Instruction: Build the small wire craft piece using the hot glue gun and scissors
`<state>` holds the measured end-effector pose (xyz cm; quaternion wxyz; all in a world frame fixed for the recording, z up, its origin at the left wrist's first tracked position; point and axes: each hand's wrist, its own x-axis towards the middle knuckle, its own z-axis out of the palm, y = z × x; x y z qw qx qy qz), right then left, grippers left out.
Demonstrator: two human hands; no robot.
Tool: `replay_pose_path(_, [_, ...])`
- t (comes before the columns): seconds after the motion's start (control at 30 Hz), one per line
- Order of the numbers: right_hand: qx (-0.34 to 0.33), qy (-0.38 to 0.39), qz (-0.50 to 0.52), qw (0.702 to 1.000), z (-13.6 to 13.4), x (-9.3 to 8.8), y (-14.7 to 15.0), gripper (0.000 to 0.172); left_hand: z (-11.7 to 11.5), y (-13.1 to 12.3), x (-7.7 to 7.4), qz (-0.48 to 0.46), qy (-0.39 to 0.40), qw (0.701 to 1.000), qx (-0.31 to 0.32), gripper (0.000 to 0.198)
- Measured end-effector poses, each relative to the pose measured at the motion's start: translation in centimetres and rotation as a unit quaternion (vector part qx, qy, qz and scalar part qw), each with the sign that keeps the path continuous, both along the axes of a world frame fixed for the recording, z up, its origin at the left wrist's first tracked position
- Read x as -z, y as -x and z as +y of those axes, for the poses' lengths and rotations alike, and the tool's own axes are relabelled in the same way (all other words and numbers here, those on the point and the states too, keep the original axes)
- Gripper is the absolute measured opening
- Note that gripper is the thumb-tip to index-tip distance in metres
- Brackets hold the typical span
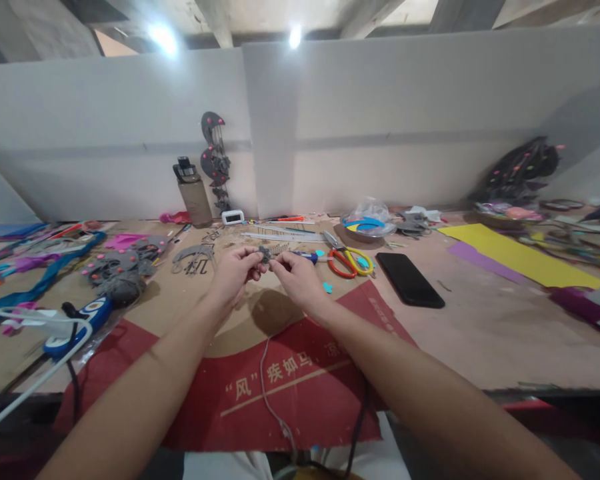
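Note:
My left hand is closed in a pinch on a small dark grey piece, too small to name surely. My right hand meets it from the other side, thumb and fingertips pinched together at the piece's edge. Both hands are just above a brown and red cardboard sheet. A thin grey cord hangs below them over the red part. By the right fingers lies a blue-handled tool. Scissors with red and yellow handles rest beyond it. Grey curved cutouts lie left of my hands.
A black phone lies to the right, near yellow sheet. At the back stand a bottle and a bowl. Grey pieces with pink dots and a blue power strip with a white cable lie left.

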<state>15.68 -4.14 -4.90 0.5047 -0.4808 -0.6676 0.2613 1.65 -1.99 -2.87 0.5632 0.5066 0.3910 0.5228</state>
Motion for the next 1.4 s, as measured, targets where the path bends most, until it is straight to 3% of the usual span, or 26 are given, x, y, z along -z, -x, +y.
replay_pose_path(0.2, [-0.057, -0.031, -0.039, 0.997, -0.8, 0.0, 0.2, 0.023, 0.6, 0.7, 0.1, 0.000, -0.020, 0.999, -0.040, 0.024])
replay_pose_path(0.33, [-0.068, -0.064, -0.121, 0.988, -2.2, -0.5, 0.5, 0.023, 1.3, 1.4, 0.2, -0.013, -0.038, 0.996, -0.086, 0.027])
replay_pose_path(0.43, [-0.094, -0.131, -0.227, 0.960, -3.2, -0.7, 0.8, 0.023, 1.6, 1.8, 0.0, -0.044, -0.015, 0.995, -0.089, 0.027])
replay_pose_path(0.63, [-0.153, -0.278, -0.385, 0.867, -3.7, 0.1, 1.2, 0.016, 1.6, 2.3, -0.2, -0.076, 0.042, 0.993, -0.081, 0.025])
replay_pose_path(0.77, [-0.162, -0.303, -0.364, 0.866, -4.0, -0.6, 1.0, 0.028, 1.6, 2.5, -0.3, -0.097, 0.032, 0.992, -0.076, 0.024])
replay_pose_path(0.9, [-0.119, -0.234, -0.267, 0.927, -3.4, -2.2, -0.8, 0.039, 1.5, 2.5, -0.6, -0.103, 0.037, 0.992, -0.067, 0.026])
replay_pose_path(1.0, [0.029, -0.126, -0.241, 0.962, -1.5, -3.0, -3.2, 0.037, 1.6, 2.7, -0.7, -0.114, 0.040, 0.990, -0.071, 0.028])
replay_pose_path(1.07, [0.100, -0.037, -0.303, 0.947, -0.1, -3.1, -4.8, 0.032, 1.9, 2.9, -0.6, -0.129, 0.036, 0.988, -0.081, 0.029])
replay_pose_path(1.13, [0.149, 0.081, -0.385, 0.907, 1.0, -2.6, -5.9, 0.035, 2.1, 3.0, -0.5, -0.143, 0.029, 0.985, -0.090, 0.030])
replay_pose_path(1.23, [0.141, 0.192, -0.455, 0.858, 1.8, -1.1, -6.2, 0.043, 2.4, 3.2, -0.4, -0.151, 0.021, 0.984, -0.091, 0.030])
replay_pose_path(1.3, [0.129, 0.206, -0.449, 0.860, 2.1, 0.0, -5.8, 0.041, 2.3, 3.1, -0.4, -0.145, 0.013, 0.985, -0.088, 0.029])
replay_pose_path(1.4, [0.140, 0.214, -0.387, 0.886, 2.7, 1.0, -5.5, 0.031, 2.0, 3.0, -0.6, -0.127, -0.002, 0.989, -0.077, 0.028])
